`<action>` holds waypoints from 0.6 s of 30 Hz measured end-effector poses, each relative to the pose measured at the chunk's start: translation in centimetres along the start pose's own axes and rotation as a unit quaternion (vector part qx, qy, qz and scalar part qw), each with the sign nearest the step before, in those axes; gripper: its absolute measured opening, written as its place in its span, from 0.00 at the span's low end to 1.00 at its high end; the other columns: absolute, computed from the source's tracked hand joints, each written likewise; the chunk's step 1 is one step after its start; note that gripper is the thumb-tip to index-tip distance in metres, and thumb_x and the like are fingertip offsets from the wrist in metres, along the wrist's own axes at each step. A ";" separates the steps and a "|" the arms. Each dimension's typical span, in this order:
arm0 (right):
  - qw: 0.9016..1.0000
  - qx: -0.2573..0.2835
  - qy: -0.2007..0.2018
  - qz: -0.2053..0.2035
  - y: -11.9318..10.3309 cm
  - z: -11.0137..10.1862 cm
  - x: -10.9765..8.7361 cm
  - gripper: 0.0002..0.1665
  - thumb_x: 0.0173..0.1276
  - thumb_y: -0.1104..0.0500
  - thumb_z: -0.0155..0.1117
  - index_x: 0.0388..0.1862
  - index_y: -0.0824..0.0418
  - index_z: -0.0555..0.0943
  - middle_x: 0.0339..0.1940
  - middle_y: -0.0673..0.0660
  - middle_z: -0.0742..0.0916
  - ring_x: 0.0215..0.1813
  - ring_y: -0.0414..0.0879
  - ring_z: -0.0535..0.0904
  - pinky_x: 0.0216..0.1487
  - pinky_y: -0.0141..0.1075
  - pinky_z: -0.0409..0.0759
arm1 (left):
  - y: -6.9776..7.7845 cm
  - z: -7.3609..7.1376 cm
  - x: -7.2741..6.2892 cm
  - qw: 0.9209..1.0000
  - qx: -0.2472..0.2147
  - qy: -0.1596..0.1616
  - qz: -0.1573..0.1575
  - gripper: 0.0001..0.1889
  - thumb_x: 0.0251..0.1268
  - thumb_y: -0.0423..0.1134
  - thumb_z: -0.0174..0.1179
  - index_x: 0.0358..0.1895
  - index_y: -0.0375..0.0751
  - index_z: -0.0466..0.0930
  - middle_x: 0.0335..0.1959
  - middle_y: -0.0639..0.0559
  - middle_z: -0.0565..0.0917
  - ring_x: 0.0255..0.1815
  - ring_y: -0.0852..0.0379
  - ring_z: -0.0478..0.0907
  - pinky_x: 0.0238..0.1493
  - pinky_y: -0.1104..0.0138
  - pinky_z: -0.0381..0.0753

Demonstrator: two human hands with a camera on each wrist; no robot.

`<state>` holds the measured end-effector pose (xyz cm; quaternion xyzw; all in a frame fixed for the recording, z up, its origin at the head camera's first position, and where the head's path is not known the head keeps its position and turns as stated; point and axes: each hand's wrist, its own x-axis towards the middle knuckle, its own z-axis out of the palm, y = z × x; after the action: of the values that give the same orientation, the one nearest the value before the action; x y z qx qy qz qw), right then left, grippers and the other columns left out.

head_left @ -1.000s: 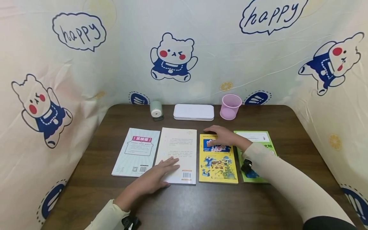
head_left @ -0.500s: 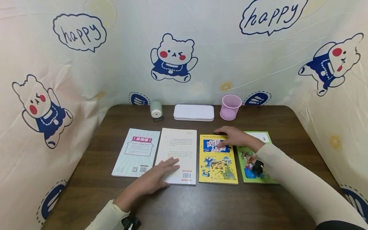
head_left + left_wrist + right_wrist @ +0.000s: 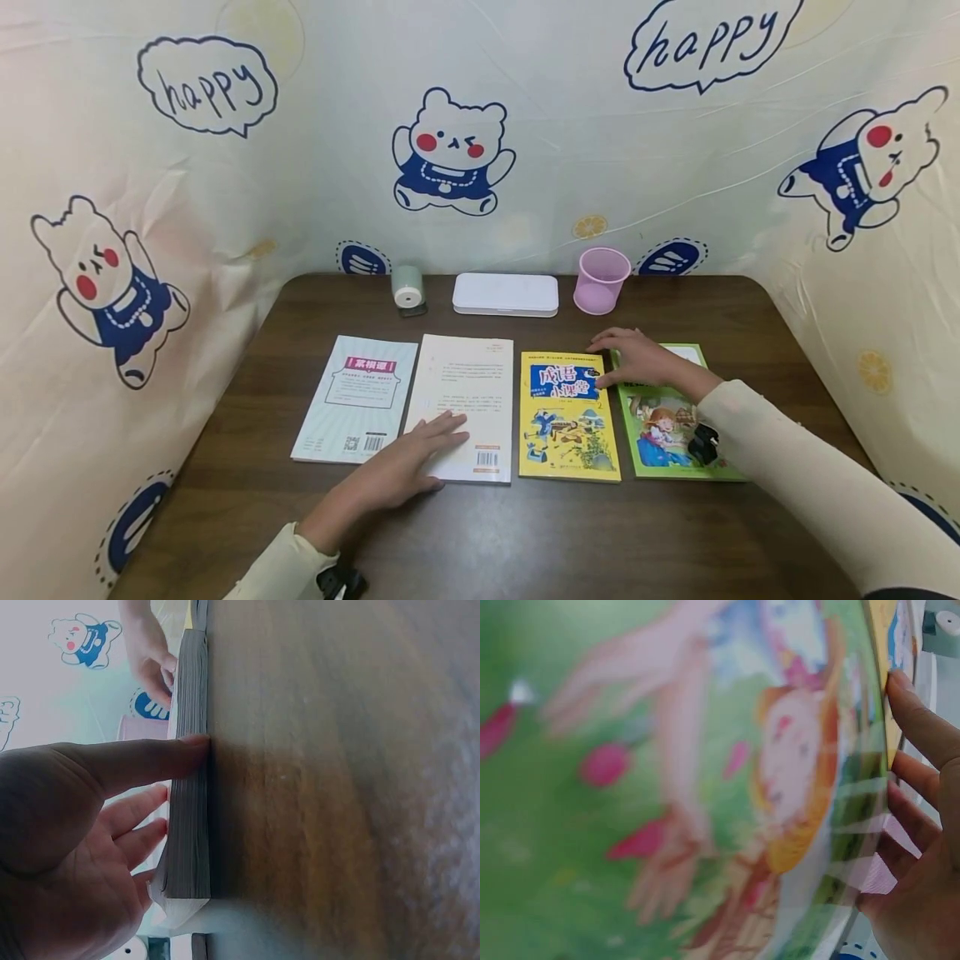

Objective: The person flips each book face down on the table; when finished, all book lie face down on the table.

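Four fingers of my left hand (image 3: 397, 471) lie extended over the lower left of a white book (image 3: 465, 367). Its thumb presses against the book's page edge (image 3: 191, 832), seen in the left wrist view. My right hand (image 3: 645, 364) is spread over the upper left of a green picture book (image 3: 660, 429), partly covering its top. The right thumb is close to the right edge of a yellow comic-style book (image 3: 566, 442); whether it touches cannot be told. In the right wrist view the green cover fills most of the frame, with the hand (image 3: 926, 825) at its far edge.
A light blue book (image 3: 360, 400) lies left of the white one. Along the back of the brown table (image 3: 525, 542) stand a small greenish pencil-sharpener-like object (image 3: 408, 286), a flat white case (image 3: 506, 294) and a pink cup (image 3: 602, 281). A printed cloth hangs behind.
My right hand has moved rightward from the top of the yellow book to the upper left of the green one. The left hand and all the books have stayed in place.
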<state>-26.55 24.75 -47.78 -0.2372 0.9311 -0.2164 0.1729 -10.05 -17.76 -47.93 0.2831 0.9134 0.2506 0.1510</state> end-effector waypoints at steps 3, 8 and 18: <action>1.000 0.009 0.003 0.003 0.4 0.2 -0.1 0.41 0.61 0.39 0.78 0.69 0.55 0.80 0.75 0.63 0.74 0.77 0.67 0.63 0.76 0.70 0.55 | 0.2 0.0 0.0 1.000 0.000 0.000 -0.002 0.37 0.62 0.34 0.73 0.76 0.45 0.71 0.82 0.52 0.61 0.84 0.48 0.52 0.82 0.49 0.52; 1.000 0.024 0.011 0.005 0.9 0.5 -0.1 0.40 0.61 0.39 0.78 0.68 0.53 0.81 0.76 0.62 0.73 0.77 0.67 0.63 0.73 0.70 0.61 | 0.8 0.0 0.1 1.000 0.007 0.001 -0.018 0.36 0.63 0.40 0.74 0.75 0.44 0.72 0.82 0.52 0.62 0.84 0.48 0.52 0.82 0.49 0.52; 0.999 0.036 0.012 0.001 1.0 0.6 -0.1 0.38 0.61 0.41 0.79 0.67 0.54 0.81 0.75 0.62 0.73 0.77 0.67 0.63 0.73 0.70 0.61 | 4.7 -0.2 2.4 0.996 0.049 0.030 -0.068 0.34 0.68 0.52 0.69 0.74 0.44 0.73 0.76 0.51 0.72 0.81 0.47 0.62 0.78 0.49 0.63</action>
<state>-26.58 25.42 -48.75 -0.2270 0.9252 -0.2521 0.1699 -9.96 -13.05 -45.58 0.2199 0.9459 0.2028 0.1256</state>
